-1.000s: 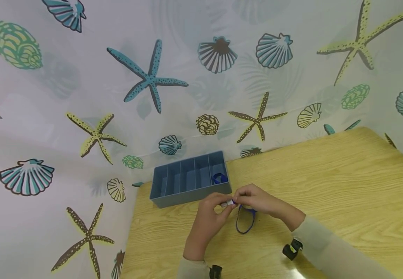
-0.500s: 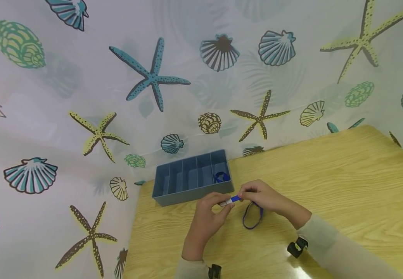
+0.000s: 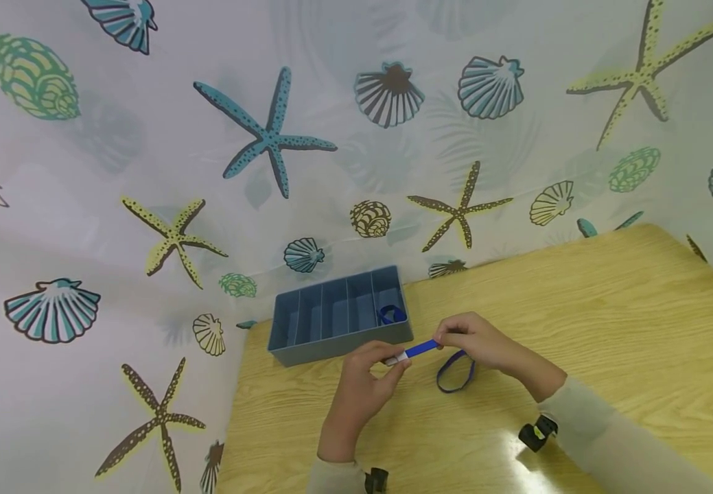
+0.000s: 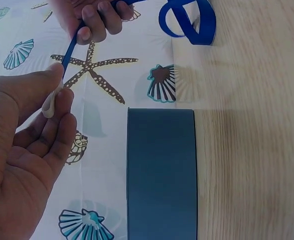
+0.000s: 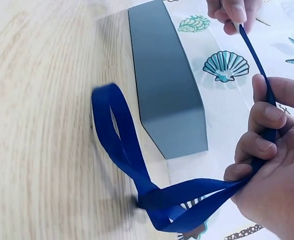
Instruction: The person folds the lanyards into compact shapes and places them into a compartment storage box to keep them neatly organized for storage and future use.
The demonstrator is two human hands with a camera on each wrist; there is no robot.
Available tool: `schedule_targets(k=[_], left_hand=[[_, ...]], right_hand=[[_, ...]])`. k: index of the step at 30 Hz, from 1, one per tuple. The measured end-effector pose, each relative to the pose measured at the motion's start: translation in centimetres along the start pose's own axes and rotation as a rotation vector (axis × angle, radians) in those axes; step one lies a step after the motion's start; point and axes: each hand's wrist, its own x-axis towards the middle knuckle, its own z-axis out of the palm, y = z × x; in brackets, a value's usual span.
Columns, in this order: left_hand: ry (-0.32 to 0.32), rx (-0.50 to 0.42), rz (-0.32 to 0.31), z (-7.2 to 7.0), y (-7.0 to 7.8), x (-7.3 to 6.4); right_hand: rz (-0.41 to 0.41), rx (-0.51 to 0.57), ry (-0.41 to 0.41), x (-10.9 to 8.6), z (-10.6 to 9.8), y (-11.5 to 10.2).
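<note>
With my left hand [image 3: 359, 387] I pinch a white tip [image 4: 49, 107] between thumb and fingers, and my right hand [image 3: 478, 341] holds the blue ribbon [image 3: 422, 348] that runs from it, its fingers curled round the strip. Between the two grips the ribbon lies straight, just in front of the right end of a blue-grey tray [image 3: 319, 350]. The rest hangs in a loose loop below my right hand, over the table [image 3: 578, 309]; I can't tell whether the loop touches the wood. The tray has five compartments, and another blue coil [image 3: 391, 314] sits in the rightmost one. To me, the step in hand looks like drawing the strip out flat from its white tip. The next move, I judge, calls for a firm left pinch and a looser right grip, so the ribbon can slide without twisting.
</note>
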Motion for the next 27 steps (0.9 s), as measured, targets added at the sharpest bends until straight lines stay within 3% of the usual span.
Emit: schedule_targets(k=[13, 27], left_hand=[[0.02, 0.002, -0.001, -0.5, -0.4, -0.2], [0.019, 0.013, -0.053, -1.3, -0.8, -0.3]], right_hand=[[0.028, 0.011, 0.024, -1.0, -2.0, 0.2], [0.047, -0.003, 0.07, -2.2, -4.4, 0.7]])
